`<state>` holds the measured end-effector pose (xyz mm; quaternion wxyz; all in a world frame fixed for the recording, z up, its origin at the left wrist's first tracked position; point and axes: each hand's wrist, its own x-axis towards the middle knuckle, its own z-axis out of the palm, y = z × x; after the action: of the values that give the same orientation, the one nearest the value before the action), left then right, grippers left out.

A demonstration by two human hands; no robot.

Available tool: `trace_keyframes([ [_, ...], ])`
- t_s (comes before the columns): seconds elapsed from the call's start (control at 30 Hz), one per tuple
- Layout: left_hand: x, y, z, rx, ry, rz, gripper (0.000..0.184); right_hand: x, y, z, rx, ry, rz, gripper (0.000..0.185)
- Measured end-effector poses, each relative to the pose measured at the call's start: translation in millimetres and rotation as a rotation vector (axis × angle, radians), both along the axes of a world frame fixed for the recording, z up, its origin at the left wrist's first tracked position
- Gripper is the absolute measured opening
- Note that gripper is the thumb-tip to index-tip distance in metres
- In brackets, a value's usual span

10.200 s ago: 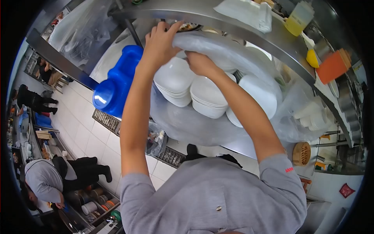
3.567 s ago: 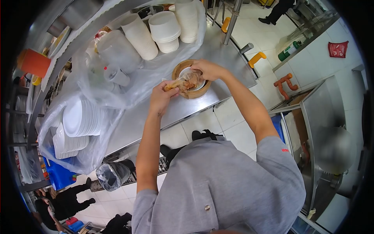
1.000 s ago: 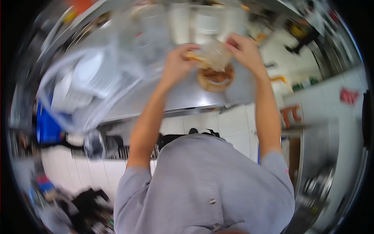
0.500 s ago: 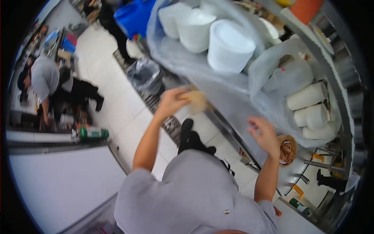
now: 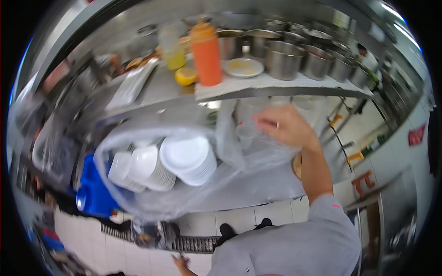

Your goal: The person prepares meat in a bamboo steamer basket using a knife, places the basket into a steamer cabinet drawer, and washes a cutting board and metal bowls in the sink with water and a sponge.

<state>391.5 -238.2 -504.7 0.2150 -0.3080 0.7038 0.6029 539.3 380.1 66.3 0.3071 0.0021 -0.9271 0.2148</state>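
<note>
My right hand (image 5: 286, 125), blurred, is raised in front of the clear plastic bag with cups (image 5: 246, 133); its fingers are loosely bent, with nothing visible in them. Low in the view my left hand (image 5: 181, 262) has its fingers apart, just right of and below the lined bin (image 5: 154, 235). The round bamboo container (image 5: 297, 165) is mostly hidden behind my right forearm. Stacks of white plates (image 5: 189, 158) and white bowls (image 5: 152, 168) lie in an open plastic bag (image 5: 115, 184) on the steel table (image 5: 253, 186).
Above the table, a shelf (image 5: 285, 88) holds an orange squeeze bottle (image 5: 207, 57), a yellow bottle (image 5: 172, 53), a small plate (image 5: 244, 67) and several metal pots (image 5: 284, 62). A blue container (image 5: 94, 191) stands left. A person (image 5: 368, 62) is at the upper right.
The view has turned toward the shelf. My left hand has moved to the lower edge, and the pale wrapper and piece it held are no longer visible. My right hand has risen over the cups' bag.
</note>
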Motion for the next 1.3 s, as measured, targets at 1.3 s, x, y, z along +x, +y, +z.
trace_keyframes([
  [1.3,91,288,1,-0.270,-0.160,-0.339,0.056,47,464,158,0.624,-0.840,-0.555,0.021],
])
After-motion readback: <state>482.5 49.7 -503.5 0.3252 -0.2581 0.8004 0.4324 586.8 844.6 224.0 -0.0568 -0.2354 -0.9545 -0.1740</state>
